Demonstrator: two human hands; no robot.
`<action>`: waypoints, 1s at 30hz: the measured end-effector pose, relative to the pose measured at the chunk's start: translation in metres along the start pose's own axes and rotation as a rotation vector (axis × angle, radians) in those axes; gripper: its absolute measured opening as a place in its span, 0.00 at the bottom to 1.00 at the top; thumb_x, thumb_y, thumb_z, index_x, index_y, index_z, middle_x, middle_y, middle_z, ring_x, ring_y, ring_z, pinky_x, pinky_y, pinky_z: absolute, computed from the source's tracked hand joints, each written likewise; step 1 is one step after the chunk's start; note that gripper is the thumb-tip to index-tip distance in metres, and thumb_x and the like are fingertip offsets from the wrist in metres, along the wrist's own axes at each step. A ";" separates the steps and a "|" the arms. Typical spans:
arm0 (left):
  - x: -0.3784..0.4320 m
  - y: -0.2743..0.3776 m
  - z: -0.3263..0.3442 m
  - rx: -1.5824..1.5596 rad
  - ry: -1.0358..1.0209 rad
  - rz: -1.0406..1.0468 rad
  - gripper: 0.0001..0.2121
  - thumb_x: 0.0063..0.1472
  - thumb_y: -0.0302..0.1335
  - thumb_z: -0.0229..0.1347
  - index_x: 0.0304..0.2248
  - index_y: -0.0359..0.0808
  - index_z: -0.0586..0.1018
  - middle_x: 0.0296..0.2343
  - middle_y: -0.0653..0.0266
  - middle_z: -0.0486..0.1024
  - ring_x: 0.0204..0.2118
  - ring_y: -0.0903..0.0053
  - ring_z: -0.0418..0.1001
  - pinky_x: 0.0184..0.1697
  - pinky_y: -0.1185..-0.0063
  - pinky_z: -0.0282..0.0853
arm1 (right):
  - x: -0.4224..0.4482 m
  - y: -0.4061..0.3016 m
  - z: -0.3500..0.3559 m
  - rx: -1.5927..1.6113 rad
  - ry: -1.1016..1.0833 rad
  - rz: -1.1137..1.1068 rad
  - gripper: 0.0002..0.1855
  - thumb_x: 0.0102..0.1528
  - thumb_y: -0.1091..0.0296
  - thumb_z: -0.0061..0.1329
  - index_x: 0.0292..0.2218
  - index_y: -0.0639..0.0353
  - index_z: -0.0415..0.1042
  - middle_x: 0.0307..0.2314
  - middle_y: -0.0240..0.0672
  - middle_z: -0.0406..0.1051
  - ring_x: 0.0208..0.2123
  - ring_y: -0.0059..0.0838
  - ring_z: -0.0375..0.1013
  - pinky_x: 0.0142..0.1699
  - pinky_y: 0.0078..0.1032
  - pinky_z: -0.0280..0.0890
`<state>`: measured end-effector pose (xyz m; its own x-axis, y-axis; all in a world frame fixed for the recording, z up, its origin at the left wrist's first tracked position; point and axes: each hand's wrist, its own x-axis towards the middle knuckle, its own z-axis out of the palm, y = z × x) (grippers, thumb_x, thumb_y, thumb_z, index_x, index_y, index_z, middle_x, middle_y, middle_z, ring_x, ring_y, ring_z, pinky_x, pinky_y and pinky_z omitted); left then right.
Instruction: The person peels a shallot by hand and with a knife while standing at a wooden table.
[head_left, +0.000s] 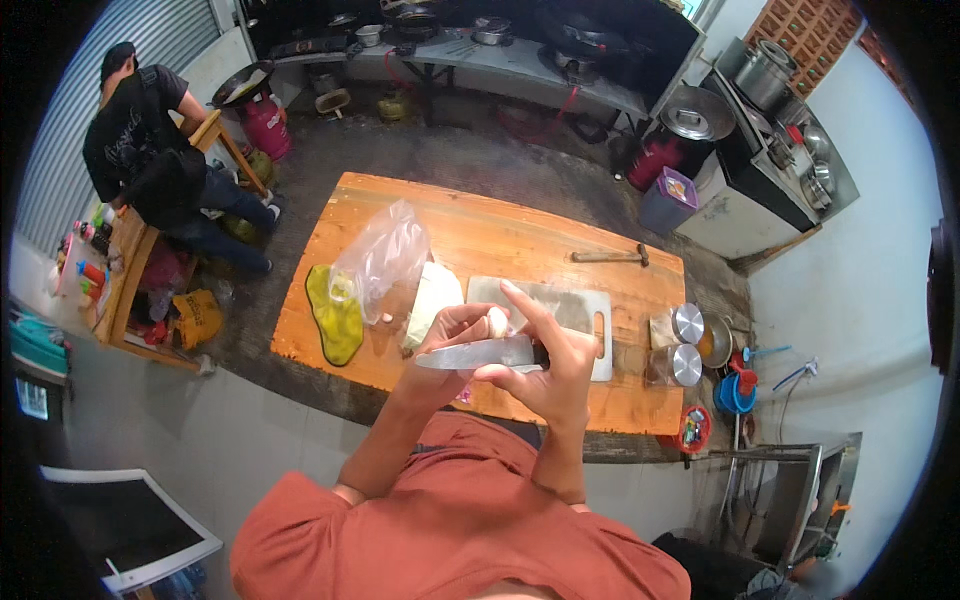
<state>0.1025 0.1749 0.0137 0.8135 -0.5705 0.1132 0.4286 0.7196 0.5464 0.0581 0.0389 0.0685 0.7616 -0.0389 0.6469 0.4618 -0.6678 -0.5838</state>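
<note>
My left hand (454, 327) holds a whitish piece of garlic (497, 321) up between its fingers, above the near side of the wooden table (495, 206). My right hand (559, 364) grips a kitchen knife (474, 355); its blade points left across my left palm, just below the garlic. The index finger of that hand is stretched out and its thumb lies beneath the blade. A pale cutting board (541, 294) with a handle slot lies partly hidden behind my right hand. Beside my left hand is a pale greenish-white thing (435, 296), which I cannot identify.
On the table are a clear plastic bag (390, 255), a yellow-green pad (334, 322), a hammer (611, 256) and two lidded jars (684, 365). A person (154, 150) stands at a wooden bench on the left. Stoves and pots line the far counter (517, 64).
</note>
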 end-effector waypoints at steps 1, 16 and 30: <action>0.001 0.002 -0.002 -0.024 -0.021 -0.010 0.13 0.62 0.30 0.53 0.41 0.29 0.76 0.25 0.71 0.75 0.26 0.89 0.70 0.30 0.88 0.65 | 0.001 -0.001 0.004 -0.010 0.007 -0.022 0.46 0.35 0.32 0.58 0.48 0.59 0.72 0.12 0.30 0.64 0.14 0.18 0.64 0.20 0.17 0.57; 0.009 0.021 -0.022 -0.057 -0.127 -0.079 0.12 0.60 0.27 0.55 0.41 0.29 0.76 0.29 0.67 0.77 0.29 0.87 0.73 0.30 0.87 0.67 | 0.012 -0.008 0.020 -0.083 0.048 -0.012 0.41 0.34 0.32 0.59 0.41 0.57 0.77 0.15 0.31 0.69 0.13 0.17 0.63 0.20 0.17 0.56; 0.016 0.035 -0.052 0.002 -0.038 -0.088 0.12 0.60 0.27 0.54 0.42 0.31 0.76 0.35 0.65 0.77 0.36 0.83 0.73 0.38 0.84 0.68 | 0.032 -0.012 0.032 0.425 -0.041 0.386 0.49 0.53 0.23 0.27 0.50 0.62 0.69 0.17 0.26 0.66 0.12 0.07 0.51 0.17 0.12 0.45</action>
<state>0.1513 0.2114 -0.0082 0.7568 -0.6466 0.0961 0.4974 0.6650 0.5572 0.0918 0.0697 0.0805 0.9243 -0.1863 0.3332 0.2826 -0.2530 -0.9253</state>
